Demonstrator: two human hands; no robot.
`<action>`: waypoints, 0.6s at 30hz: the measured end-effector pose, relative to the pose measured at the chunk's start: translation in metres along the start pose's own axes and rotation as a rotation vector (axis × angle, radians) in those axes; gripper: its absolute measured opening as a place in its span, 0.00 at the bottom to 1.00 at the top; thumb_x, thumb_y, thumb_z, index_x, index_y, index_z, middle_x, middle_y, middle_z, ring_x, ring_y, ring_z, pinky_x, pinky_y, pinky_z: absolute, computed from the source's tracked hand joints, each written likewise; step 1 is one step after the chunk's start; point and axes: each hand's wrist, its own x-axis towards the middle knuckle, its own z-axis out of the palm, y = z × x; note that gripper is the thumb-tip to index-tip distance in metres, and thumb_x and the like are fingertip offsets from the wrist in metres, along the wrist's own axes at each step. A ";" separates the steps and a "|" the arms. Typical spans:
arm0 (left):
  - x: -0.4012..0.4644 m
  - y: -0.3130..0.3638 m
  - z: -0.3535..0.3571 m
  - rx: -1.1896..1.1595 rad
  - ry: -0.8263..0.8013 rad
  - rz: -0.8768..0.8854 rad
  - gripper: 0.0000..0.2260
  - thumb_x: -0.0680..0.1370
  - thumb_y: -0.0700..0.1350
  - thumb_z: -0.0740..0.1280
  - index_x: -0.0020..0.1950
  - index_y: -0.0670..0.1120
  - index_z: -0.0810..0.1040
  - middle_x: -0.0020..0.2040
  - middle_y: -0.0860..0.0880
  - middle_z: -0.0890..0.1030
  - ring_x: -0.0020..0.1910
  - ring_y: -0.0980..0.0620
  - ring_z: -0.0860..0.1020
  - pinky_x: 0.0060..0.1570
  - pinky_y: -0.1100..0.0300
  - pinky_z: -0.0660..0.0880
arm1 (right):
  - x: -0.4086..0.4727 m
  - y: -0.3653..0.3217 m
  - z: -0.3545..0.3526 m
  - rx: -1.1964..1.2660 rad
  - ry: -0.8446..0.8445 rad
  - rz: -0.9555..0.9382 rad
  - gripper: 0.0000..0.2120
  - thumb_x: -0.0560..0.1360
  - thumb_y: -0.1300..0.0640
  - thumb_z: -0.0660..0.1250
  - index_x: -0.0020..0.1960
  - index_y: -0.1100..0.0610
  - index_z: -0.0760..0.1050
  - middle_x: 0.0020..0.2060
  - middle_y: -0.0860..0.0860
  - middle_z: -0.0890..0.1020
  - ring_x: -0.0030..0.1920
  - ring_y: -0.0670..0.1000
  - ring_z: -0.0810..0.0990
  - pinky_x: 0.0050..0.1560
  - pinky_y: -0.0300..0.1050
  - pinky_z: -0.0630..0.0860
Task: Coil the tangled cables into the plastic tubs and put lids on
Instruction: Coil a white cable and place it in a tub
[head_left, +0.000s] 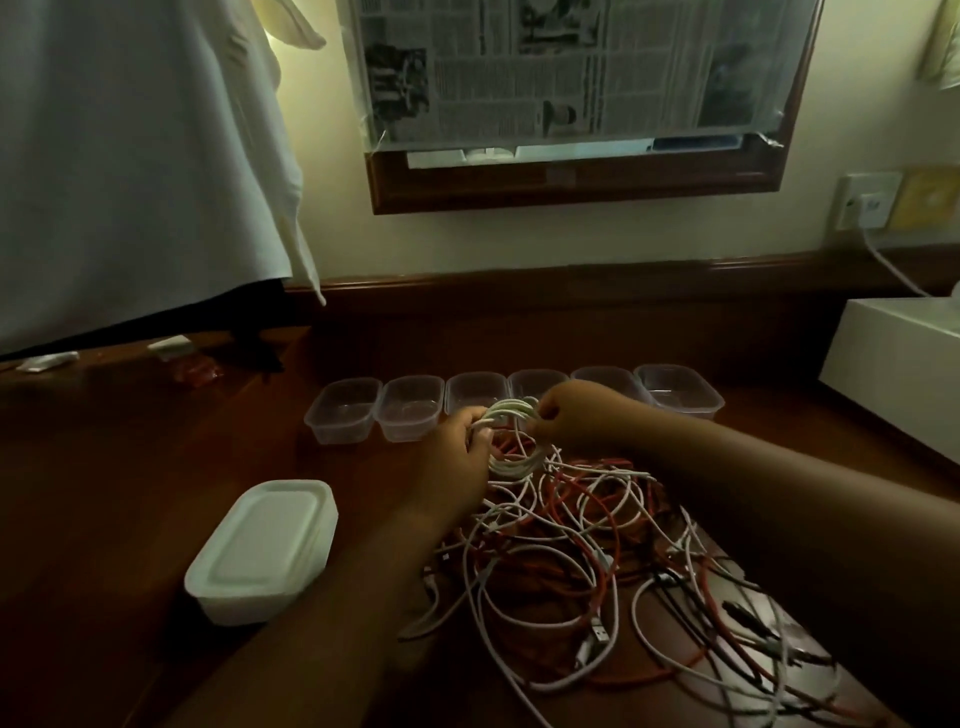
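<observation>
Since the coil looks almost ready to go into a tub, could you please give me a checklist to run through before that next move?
1. White cable coil held at both sides: ok, the left hand and right hand each grip it.
2. Coil free of the tangled pile: not ok, a strand appears to trail from it into the pile.
3. A tub ready: ok, the row of clear tubs stands open just behind the hands.
4. Those tubs empty: ok for the ones in view; the hands partly hide the middle ones.
5. Lids at hand: ok, a stack of white lids sits to the left.
6. Coil small enough for a tub: cannot tell.
</observation>
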 end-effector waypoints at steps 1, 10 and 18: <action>0.008 -0.003 0.000 0.034 0.006 0.026 0.08 0.83 0.41 0.59 0.60 0.49 0.75 0.45 0.47 0.82 0.43 0.48 0.81 0.42 0.51 0.78 | 0.008 -0.001 -0.002 -0.009 -0.023 0.006 0.12 0.81 0.52 0.64 0.48 0.58 0.81 0.39 0.55 0.83 0.33 0.46 0.76 0.36 0.40 0.73; 0.095 -0.051 0.013 -0.299 0.107 -0.176 0.17 0.84 0.51 0.57 0.72 0.52 0.70 0.66 0.51 0.75 0.64 0.51 0.74 0.63 0.51 0.72 | 0.117 0.003 -0.019 -0.068 0.087 0.100 0.06 0.79 0.60 0.65 0.52 0.62 0.79 0.41 0.56 0.81 0.40 0.54 0.81 0.40 0.46 0.78; 0.103 -0.101 0.027 0.713 -0.081 -0.015 0.18 0.79 0.55 0.62 0.69 0.57 0.71 0.67 0.51 0.72 0.67 0.49 0.71 0.68 0.47 0.66 | 0.198 0.008 -0.001 -0.145 0.040 0.184 0.05 0.79 0.61 0.64 0.47 0.62 0.74 0.37 0.55 0.75 0.40 0.53 0.77 0.39 0.44 0.75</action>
